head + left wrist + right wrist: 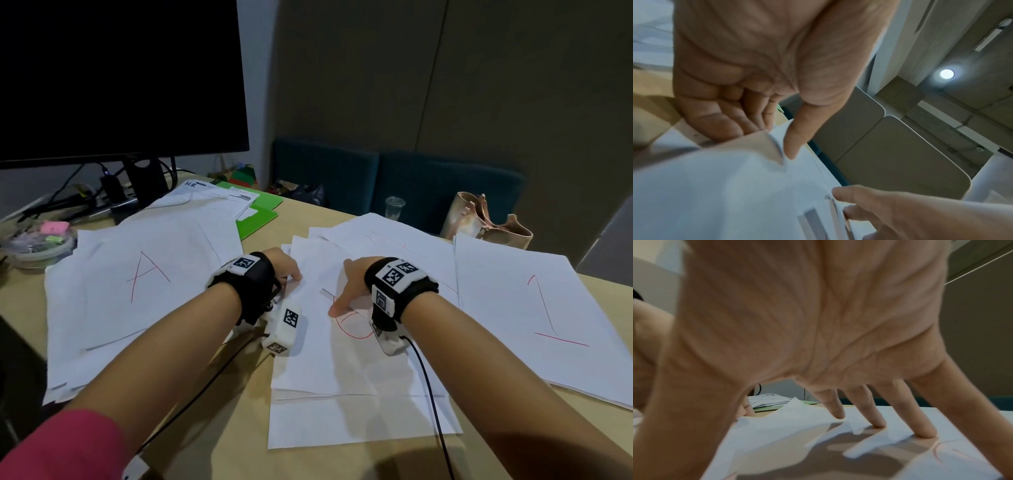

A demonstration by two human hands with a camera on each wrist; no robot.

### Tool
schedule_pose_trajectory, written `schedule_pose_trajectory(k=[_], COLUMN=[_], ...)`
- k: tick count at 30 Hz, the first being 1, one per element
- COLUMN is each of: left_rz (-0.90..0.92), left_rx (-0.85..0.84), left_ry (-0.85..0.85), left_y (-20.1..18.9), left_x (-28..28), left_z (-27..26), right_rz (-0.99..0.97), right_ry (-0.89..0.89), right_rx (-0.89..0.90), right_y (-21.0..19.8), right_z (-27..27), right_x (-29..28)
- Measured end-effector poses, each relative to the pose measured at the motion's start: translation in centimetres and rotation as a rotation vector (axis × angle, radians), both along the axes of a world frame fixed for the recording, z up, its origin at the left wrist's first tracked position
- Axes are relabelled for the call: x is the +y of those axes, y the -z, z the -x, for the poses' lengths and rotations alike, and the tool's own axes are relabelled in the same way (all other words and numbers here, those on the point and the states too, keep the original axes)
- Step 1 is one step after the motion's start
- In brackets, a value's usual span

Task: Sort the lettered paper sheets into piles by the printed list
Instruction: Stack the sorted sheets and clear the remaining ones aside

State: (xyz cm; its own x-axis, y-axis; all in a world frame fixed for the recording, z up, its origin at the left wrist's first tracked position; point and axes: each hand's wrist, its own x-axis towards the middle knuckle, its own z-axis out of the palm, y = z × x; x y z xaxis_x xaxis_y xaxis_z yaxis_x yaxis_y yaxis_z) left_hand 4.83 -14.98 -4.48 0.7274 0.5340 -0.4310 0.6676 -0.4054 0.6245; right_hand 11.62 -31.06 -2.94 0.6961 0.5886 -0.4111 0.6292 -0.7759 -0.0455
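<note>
Three piles of white sheets lie on the desk (236,431). The left pile shows a red A (147,281); the right pile (544,308) shows a red 1. On the middle pile (342,373) the top sheet carries a red letter that my right wrist partly hides. My left hand (287,270) pinches that sheet's left edge: in the left wrist view the thumb (795,138) lies on the sheet (731,186) and the fingers curl beneath it. My right hand (349,284) is spread, and its fingertips (927,433) press on the paper (797,420).
A dark monitor (120,78) stands at the back left over cables. Printed pages (212,198) lie on green folders (263,216) behind the A pile. A tub of stationery (37,243) sits far left. A plastic cup (394,205) and a bag (486,222) stand beyond the desk's far edge.
</note>
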Motion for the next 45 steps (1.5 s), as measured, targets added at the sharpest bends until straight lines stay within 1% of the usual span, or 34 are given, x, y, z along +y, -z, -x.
schedule_pose_trajectory(k=[2, 5, 8, 11, 13, 16, 18, 21, 24, 26, 29, 31, 32, 35, 39, 40, 42, 44, 45], left_rz=[0.019, 0.000, -0.007, 0.023, 0.046, 0.090, 0.076, -0.029, -0.268, -0.377, -0.385, -0.330, -0.295, -0.237, -0.191, -0.138, -0.013, 0.078, 0.099], left_rx=[0.005, 0.034, -0.038, -0.127, -0.177, -0.221, -0.255, -0.346, -0.400, -0.415, -0.421, -0.432, -0.455, -0.610, -0.833, -0.884, -0.971, -1.019, -1.024], left_ry=[0.001, 0.044, 0.068, 0.077, 0.085, 0.124, 0.115, 0.032, -0.038, -0.061, -0.091, -0.113, -0.122, -0.090, 0.001, -0.014, -0.105, -0.227, -0.273], left_y=[0.1, -0.1, 0.1, -0.2, -0.6, -1.2, -1.5, -2.3, -3.6, -4.2, -4.3, -4.2, -4.2, -4.6, -6.7, -7.1, -7.8, -8.1, -8.0], left_x=[0.1, -0.6, -0.8, -0.7, -0.2, 0.6, 1.3, 2.9, 4.9, 6.0, 7.1, 7.3, 7.3, 7.0, 6.7, 6.9, 7.4, 8.2, 8.7], left_z=[0.2, 0.4, 0.3, 0.3, 0.1, 0.1, 0.1, 0.0, 0.7, 1.2, 1.6, 1.9, 2.0, 2.5, 3.1, 3.2, 3.4, 3.6, 3.5], right_rz=[0.011, 0.023, 0.009, -0.042, -0.082, -0.169, -0.154, -0.052, 0.051, 0.060, 0.047, -0.043, -0.126, -0.409, -0.717, -0.797, -0.933, -1.060, -1.118], right_ry=[0.012, 0.024, 0.034, 0.021, 0.015, 0.019, -0.014, -0.048, -0.051, -0.061, -0.081, -0.058, -0.035, 0.083, 0.291, 0.335, 0.404, 0.469, 0.492], right_rx=[0.007, 0.007, -0.026, -0.064, -0.035, 0.071, 0.023, -0.060, -0.083, -0.107, -0.130, -0.132, -0.124, -0.027, 0.157, 0.186, 0.268, 0.355, 0.364], right_y=[-0.2, -0.4, -0.4, -0.4, -0.5, -0.9, -1.1, -1.2, -0.7, -0.3, -0.1, -0.1, -0.3, -0.8, -1.2, -1.2, -1.3, -1.6, -1.5], right_z=[0.0, -0.2, -0.4, -0.4, -0.4, -0.5, -0.4, -0.3, -0.4, -0.6, -0.8, -0.8, -0.9, -1.1, -1.4, -1.5, -1.6, -1.4, -1.5], right_x=[0.1, 0.5, 0.8, 1.0, 1.3, 1.8, 2.3, 2.8, 2.9, 3.0, 3.6, 4.2, 4.4, 5.4, 6.6, 6.9, 7.3, 7.5, 7.5])
